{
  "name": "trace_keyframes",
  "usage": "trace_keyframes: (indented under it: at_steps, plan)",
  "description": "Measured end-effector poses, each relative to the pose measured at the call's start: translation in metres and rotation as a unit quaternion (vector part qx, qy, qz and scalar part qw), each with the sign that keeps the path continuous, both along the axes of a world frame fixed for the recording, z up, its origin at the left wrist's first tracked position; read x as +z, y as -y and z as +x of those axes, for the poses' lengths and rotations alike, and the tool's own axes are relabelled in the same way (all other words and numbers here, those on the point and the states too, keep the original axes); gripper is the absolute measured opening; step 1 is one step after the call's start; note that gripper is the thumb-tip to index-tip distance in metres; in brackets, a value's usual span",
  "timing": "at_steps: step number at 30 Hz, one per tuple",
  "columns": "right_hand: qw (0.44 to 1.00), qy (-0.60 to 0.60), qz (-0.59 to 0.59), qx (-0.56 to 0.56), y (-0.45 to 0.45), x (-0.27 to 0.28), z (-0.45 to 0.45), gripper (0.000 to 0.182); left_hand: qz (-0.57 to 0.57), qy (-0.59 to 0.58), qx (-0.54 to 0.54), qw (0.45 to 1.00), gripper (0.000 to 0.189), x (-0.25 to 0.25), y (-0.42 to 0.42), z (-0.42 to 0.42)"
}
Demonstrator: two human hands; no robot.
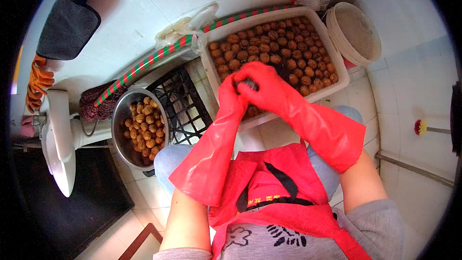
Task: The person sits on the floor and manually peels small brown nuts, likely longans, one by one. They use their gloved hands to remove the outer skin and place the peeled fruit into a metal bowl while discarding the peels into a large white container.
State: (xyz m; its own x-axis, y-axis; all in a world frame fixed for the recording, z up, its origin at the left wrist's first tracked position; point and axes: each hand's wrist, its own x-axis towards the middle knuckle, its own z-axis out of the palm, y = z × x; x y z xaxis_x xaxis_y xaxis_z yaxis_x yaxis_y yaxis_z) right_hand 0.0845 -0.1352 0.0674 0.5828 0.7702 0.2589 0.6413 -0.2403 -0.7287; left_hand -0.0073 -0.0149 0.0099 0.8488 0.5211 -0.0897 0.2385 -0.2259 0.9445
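Both my hands wear long red rubber gloves and meet over the near left part of a white plastic tub. My left hand and my right hand close around a small dark grey object, partly hidden by the fingers; what it is I cannot tell. Many brown walnuts in shell lie in dark liquid in the tub. To the left, a round stainless steel basin holds lighter, wet walnuts.
A black plastic crate stands between basin and tub. Beyond the tub's right end is a white bucket. A red-and-green striped pole leans along the wall. A white pedestal sink and a black mat are at the left.
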Motion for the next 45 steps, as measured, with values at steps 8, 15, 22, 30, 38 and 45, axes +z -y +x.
trace_keyframes:
  at_steps: [8,15,22,30,38,45]
  plan:
    - [0.983,-0.012,-0.091,-0.159,0.016,-0.051,0.034,0.024,-0.186,0.082,-0.045,0.978,0.051,0.005,0.009,-0.001]
    - [0.983,-0.08,0.08,-0.144,0.003,-0.053,0.018,0.028,-0.313,0.112,-0.025,0.943,0.055,-0.005,0.002,0.002]
    - [0.991,-0.038,0.082,-0.098,0.01,-0.038,0.024,0.034,-0.28,0.082,-0.013,0.957,0.063,0.001,0.007,-0.002]
    - [0.995,-0.016,0.101,-0.004,0.009,-0.029,0.024,0.034,-0.18,0.052,-0.003,0.982,0.055,-0.008,0.002,-0.004]
    - [0.936,0.069,-0.27,-0.214,0.037,-0.047,0.036,0.035,-0.203,0.017,0.013,0.979,0.041,0.003,-0.003,-0.013]
    - [0.998,-0.034,0.001,-0.046,0.011,-0.029,0.017,0.028,-0.032,-0.091,-0.027,0.995,0.038,0.006,-0.006,-0.008]
